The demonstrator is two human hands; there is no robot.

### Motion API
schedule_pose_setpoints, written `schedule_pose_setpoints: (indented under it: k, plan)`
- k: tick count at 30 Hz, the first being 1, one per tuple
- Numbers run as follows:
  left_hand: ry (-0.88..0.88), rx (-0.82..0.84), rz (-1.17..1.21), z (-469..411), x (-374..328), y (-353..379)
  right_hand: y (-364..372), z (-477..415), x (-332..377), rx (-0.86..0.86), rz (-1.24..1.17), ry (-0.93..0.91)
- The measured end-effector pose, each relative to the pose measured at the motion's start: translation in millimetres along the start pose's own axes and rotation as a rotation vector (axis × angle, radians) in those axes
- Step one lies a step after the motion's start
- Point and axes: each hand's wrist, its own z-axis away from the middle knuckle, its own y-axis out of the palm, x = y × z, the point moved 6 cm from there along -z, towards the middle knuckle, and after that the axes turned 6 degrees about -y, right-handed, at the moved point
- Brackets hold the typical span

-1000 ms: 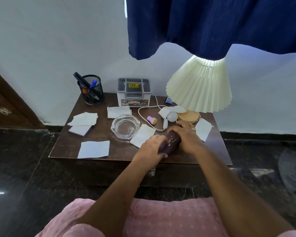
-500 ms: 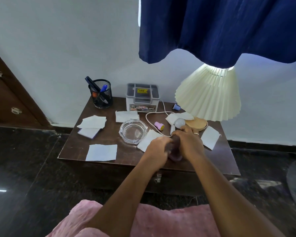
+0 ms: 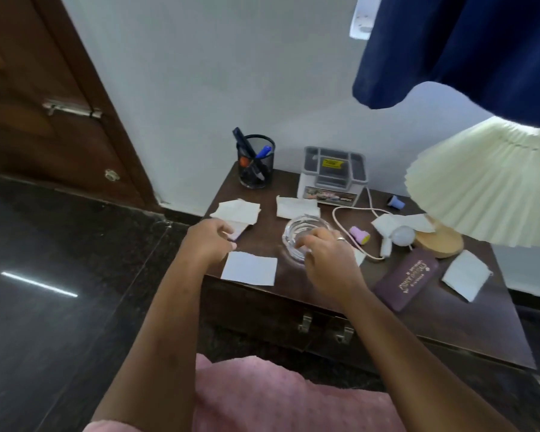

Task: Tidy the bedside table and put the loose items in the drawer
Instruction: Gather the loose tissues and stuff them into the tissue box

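Left hand (image 3: 211,241), right hand (image 3: 324,255), both loosely curled

I'm looking at the dark wooden bedside table (image 3: 449,322), where loose items are lying scattered: white paper slips (image 3: 250,271), a clear glass ashtray (image 3: 296,226) mid-table, and a purple case (image 3: 405,283) lying flat near the front edge. The drawer (image 3: 262,304) beneath is sitting closed.

A dark brown wooden door (image 3: 44,88) fills the upper left, with a silver metal latch (image 3: 72,109) across it and a small round metal fitting (image 3: 111,175) lower down. Beside it runs a plain white wall (image 3: 215,73). The dark polished stone floor (image 3: 59,322) carries a thin white streak of reflected light (image 3: 39,284). A navy blue curtain (image 3: 465,51) hangs at the upper right, partly covering a white wall plate (image 3: 360,23). Below it, a cream pleated lampshade (image 3: 487,188) sits over a round pale wooden base (image 3: 440,241). Pink textured fabric (image 3: 278,397) lies at the bottom edge.
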Motion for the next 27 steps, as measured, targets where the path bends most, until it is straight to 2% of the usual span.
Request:
schedule_pose_setpoints:
  k: [4, 9, 15, 16, 18, 20, 23, 25, 27]
  plan:
    - [-0.127, 0.052, -0.108, -11.5, 22.8, 1.3, 41.4, -10.8, 52.7, 0.215, -0.028, -0.146]
    - [-0.136, 0.116, -0.171, -17.3, 20.9, 14.4, 64.4, -19.6, 61.2, 0.251, 0.028, -0.095]
    - [-0.101, 0.190, -0.202, -14.6, 6.6, 29.6, 73.9, -28.7, 49.2, 0.337, -0.220, 0.050]
    - [-0.088, 0.182, -0.170, -13.4, 3.7, 28.8, 70.4, -29.0, 46.3, 0.333, -0.290, 0.069]
    - [-0.049, 0.142, -0.039, -10.8, -4.9, 25.3, 57.4, -29.7, 37.6, 0.282, -0.584, 0.183]
    - [-0.027, 0.144, 0.192, -5.2, -16.6, 23.1, 41.9, -27.8, 24.9, 0.185, -0.907, 0.348]
    - [-0.063, 0.295, 0.542, 5.0, -31.8, 32.1, 24.5, -19.6, 4.4, 0.070, -1.339, 0.549]
    - [-0.051, 0.371, 0.640, 10.6, -42.9, 43.0, 12.7, -12.8, -2.4, 0.073, -1.473, 0.571]
    - [-0.012, 0.343, 0.692, 14.6, -55.7, 51.5, 4.0, -5.5, -6.2, 0.112, -1.499, 0.564]
